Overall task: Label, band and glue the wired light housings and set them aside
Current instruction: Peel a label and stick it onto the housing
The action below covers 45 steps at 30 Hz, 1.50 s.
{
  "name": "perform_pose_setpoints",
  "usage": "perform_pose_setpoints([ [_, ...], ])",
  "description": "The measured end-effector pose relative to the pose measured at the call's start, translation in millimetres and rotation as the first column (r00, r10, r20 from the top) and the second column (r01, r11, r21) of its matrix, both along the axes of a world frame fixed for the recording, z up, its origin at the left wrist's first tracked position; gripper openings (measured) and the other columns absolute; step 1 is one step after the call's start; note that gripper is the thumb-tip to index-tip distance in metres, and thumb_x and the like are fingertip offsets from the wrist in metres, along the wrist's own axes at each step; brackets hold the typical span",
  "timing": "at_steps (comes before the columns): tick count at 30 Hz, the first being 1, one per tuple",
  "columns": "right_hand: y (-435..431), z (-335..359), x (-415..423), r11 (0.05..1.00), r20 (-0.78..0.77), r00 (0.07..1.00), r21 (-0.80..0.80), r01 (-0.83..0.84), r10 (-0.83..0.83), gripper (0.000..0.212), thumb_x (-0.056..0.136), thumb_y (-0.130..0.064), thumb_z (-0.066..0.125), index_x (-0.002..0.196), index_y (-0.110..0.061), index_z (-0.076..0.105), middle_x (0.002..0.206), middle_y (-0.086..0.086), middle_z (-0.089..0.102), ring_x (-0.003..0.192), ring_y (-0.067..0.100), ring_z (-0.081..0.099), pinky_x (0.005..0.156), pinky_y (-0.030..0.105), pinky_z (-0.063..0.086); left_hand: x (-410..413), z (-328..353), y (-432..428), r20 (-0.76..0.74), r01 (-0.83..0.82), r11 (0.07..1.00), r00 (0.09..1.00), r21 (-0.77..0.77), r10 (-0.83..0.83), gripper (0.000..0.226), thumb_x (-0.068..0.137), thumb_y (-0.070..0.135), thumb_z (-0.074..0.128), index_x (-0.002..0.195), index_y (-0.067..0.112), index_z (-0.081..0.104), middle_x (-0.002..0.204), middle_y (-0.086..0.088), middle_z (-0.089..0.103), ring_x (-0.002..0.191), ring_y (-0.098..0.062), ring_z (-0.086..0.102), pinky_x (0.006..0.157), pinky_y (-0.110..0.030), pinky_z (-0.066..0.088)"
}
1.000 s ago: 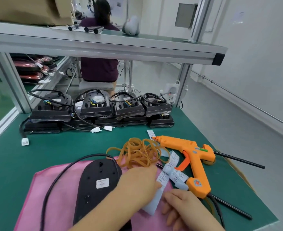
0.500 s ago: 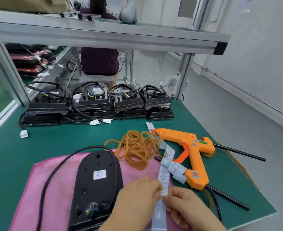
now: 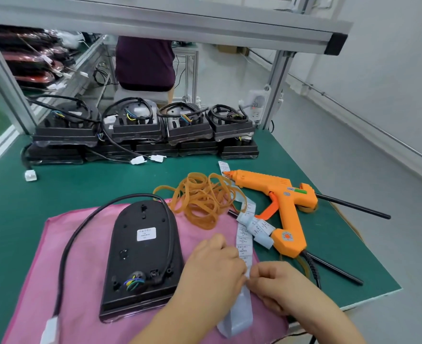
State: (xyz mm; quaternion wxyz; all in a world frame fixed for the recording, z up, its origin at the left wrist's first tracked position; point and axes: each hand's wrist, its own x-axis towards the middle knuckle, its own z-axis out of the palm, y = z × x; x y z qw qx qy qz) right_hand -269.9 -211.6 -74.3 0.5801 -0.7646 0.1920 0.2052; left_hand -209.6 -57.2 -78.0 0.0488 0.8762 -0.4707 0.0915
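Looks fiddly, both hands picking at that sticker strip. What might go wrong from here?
The label strip, pinched by the left hand and right hand, could tear, or a label fold onto itself. Its far end lies under the glue gun nozzle; if hot, it might scorch. The rubber bands sit tangled, so several may lift together.

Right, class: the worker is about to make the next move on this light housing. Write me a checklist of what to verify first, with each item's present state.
1. The black oval light housing lies flat on the pink cloth: ok.
2. A white printed label is stuck on the housing: ok.
3. Hands free for banding: not ok; the left hand and right hand both pinch the white label strip.
4. The tan rubber bands lie beside the housing: ok.
5. The orange glue gun is hot: cannot tell.
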Motion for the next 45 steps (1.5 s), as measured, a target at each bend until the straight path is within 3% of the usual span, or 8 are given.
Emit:
perform_pose_setpoints([
  [4,0,1,-2,1.0,0.017,1.0,0.001,0.012,-0.012,0.046,0.089,-0.009,0.06,0.046,-0.021,0.05,0.041,-0.005,0.041,0.034,0.009,0.031,0.037,0.015,0.023,-1,2,-4,0.027,0.02,0.999,0.999,0.034,-0.021,0.027,0.056,0.045,0.08,0.049,0.026,0.062,0.051,0.013,0.05,0.06,-0.011,0.054,0.051,-0.02,0.044],
  [10,0,1,-4,0.999,0.016,1.0,-0.035,0.005,-0.004,0.032,0.09,-0.005,0.057,0.059,-0.014,0.051,0.041,-0.004,0.041,0.032,0.008,0.031,0.036,0.015,0.022,2,1,-2,0.039,0.083,0.995,0.996,0.052,-0.085,0.029,0.058,0.051,0.078,0.052,0.027,0.064,0.055,0.015,0.051,0.064,-0.011,0.056,0.055,-0.019,0.043],
  [19,0,5,-5,0.999,0.013,1.0,-0.032,0.01,-0.01,0.043,0.091,-0.006,0.058,0.05,-0.017,0.05,0.039,-0.005,0.04,0.03,0.008,0.029,0.035,0.014,0.021,-2,0,-5,0.057,0.064,0.998,0.996,0.015,-0.065,0.027,0.059,0.046,0.077,0.05,0.026,0.062,0.054,0.014,0.05,0.063,-0.011,0.055,0.054,-0.02,0.04],
  [30,-10,-1,-6,0.973,-0.009,0.999,-0.228,0.037,-0.04,0.028,0.088,-0.015,0.06,0.061,-0.018,0.056,0.043,-0.01,0.042,0.035,0.006,0.032,0.04,0.016,0.028,3,18,11,0.064,-0.066,0.921,0.993,-0.384,0.098,0.029,0.083,0.025,0.049,0.058,0.019,0.062,0.059,0.004,0.054,0.063,-0.022,0.051,0.06,-0.034,0.05],
  [34,-7,11,-8,0.878,0.21,0.974,-0.447,0.172,-0.084,0.009,0.082,-0.032,0.071,0.076,-0.028,0.066,0.053,-0.009,0.053,0.044,0.0,0.044,0.046,0.014,0.033,11,37,30,0.132,-0.04,0.887,0.985,-0.46,0.113,0.027,0.085,0.019,0.051,0.061,0.016,0.063,0.063,0.001,0.056,0.065,-0.025,0.051,0.062,-0.039,0.048],
  [36,5,22,-8,0.916,0.337,0.925,-0.29,0.278,-0.174,0.012,0.08,-0.026,0.073,0.07,-0.025,0.068,0.05,-0.007,0.052,0.042,0.002,0.043,0.042,0.013,0.033,13,45,40,0.178,-0.021,0.876,0.976,-0.481,0.121,0.027,0.086,0.017,0.051,0.062,0.014,0.062,0.065,0.0,0.056,0.065,-0.025,0.049,0.064,-0.039,0.045],
  [39,37,38,-1,0.978,0.248,0.948,0.111,0.176,-0.199,0.015,0.075,-0.023,0.079,0.065,-0.018,0.07,0.047,0.003,0.05,0.034,0.011,0.036,0.034,0.014,0.026,17,54,53,0.303,0.071,0.9,0.95,-0.431,0.07,0.027,0.087,0.011,0.05,0.062,0.012,0.061,0.065,-0.003,0.055,0.063,-0.026,0.047,0.063,-0.039,0.045],
  [45,78,43,16,0.854,0.19,0.943,0.499,0.146,-0.272,0.023,0.062,-0.038,0.07,0.058,-0.015,0.068,0.061,0.004,0.06,0.035,0.009,0.045,0.03,0.012,0.023,16,49,79,0.382,0.156,0.941,0.924,-0.301,-0.031,0.022,0.087,0.011,0.058,0.065,0.016,0.059,0.069,-0.001,0.054,0.067,-0.024,0.047,0.056,-0.039,0.044],
])
